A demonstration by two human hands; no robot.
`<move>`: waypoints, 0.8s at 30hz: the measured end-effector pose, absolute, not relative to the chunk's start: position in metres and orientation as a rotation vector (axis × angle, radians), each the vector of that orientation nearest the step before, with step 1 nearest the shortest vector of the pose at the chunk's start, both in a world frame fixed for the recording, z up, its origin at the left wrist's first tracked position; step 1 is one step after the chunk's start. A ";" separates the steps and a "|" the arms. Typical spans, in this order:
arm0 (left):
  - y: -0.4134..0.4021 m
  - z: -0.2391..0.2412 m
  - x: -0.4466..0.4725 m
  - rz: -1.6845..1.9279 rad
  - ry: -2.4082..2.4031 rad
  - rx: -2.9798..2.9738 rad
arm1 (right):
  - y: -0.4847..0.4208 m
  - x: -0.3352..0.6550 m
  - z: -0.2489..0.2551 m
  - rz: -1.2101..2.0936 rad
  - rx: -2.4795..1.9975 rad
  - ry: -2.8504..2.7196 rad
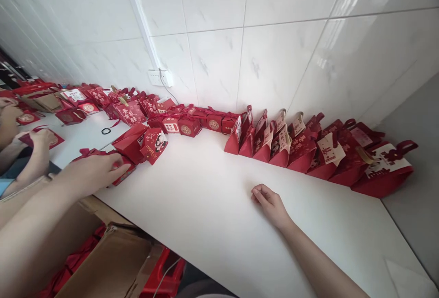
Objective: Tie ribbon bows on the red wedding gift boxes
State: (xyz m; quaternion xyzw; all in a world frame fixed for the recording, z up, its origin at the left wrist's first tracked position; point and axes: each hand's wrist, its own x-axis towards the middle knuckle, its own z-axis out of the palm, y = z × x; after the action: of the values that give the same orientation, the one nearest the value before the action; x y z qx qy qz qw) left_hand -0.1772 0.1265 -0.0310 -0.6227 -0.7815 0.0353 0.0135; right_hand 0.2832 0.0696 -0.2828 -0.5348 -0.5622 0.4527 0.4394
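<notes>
Box (125, 174) under the left hand (98, 171)

The left hand reaches over a red box at the left side of the white table (212, 206). The box lies just under the fingers, and they point to the right across it. The hand hides much of it, so I cannot tell which way its long side runs. I cannot tell if the fingers are clamped on it or only near it.

A picture box (156, 146) sits just past the fingertips, to the right and nearer the wall (216, 65).

The right hand (269, 202) rests on the table, fingers curled together, with nothing seen in them. It is well apart from the red box; the left is much nearer.
</notes>
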 end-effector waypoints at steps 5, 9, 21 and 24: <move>0.204 -0.053 -0.130 0.507 -2.026 -2.486 | 0.072 0.280 -0.278 1.098 -1.337 -1.416; 0.263 -0.071 -0.072 0.160 -1.733 -2.884 | 0.073 0.278 -0.274 1.096 -1.353 -1.434; 0.377 -0.181 0.106 -0.812 -1.788 -2.650 | 0.081 0.274 -0.275 1.114 -1.369 -1.425; 0.391 -0.197 0.125 -0.887 -1.932 -2.499 | 0.084 0.275 -0.274 1.137 -1.364 -1.400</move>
State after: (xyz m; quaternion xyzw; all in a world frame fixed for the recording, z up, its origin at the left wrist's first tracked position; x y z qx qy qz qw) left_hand 0.1255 0.3905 -0.1971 -0.7598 -0.5875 -0.2698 -0.0695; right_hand 0.2750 0.0836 -0.2740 -0.5457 -0.5600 0.4549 0.4263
